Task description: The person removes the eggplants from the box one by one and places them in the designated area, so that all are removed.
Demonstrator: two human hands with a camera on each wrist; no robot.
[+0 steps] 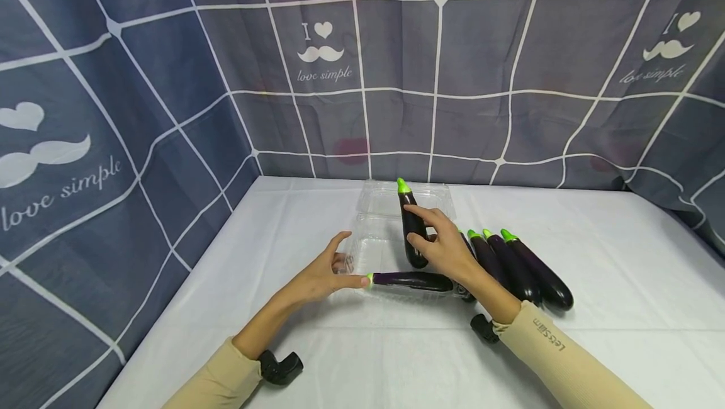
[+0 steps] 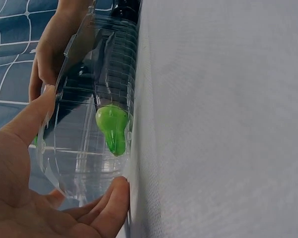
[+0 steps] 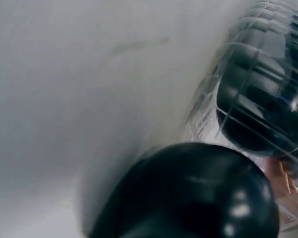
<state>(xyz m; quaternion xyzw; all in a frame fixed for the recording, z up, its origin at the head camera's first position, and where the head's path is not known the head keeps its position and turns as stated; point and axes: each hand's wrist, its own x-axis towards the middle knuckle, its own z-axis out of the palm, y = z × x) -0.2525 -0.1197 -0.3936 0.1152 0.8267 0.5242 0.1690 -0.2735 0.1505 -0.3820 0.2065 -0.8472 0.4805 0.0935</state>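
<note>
A clear plastic container (image 1: 370,252) with its lid (image 1: 376,198) folded back lies on the table. Its left end is gripped by my left hand (image 1: 323,277), thumb along the rim and fingers against the outer wall. Inside, along the near side, lies one eggplant (image 1: 413,280), its green stem end (image 2: 111,124) pointing left and showing through the wall. My right hand (image 1: 447,248) holds a second eggplant (image 1: 413,226) over the container, stem end away from me. In the right wrist view, the rounded end of an eggplant (image 3: 258,104) shows through the clear plastic.
Several more eggplants (image 1: 538,270) lie side by side on the white table (image 1: 623,258), right of the container; the leftmost is partly hidden by my right hand. A grey-blue checked cloth (image 1: 396,69) hangs behind the table and along both sides.
</note>
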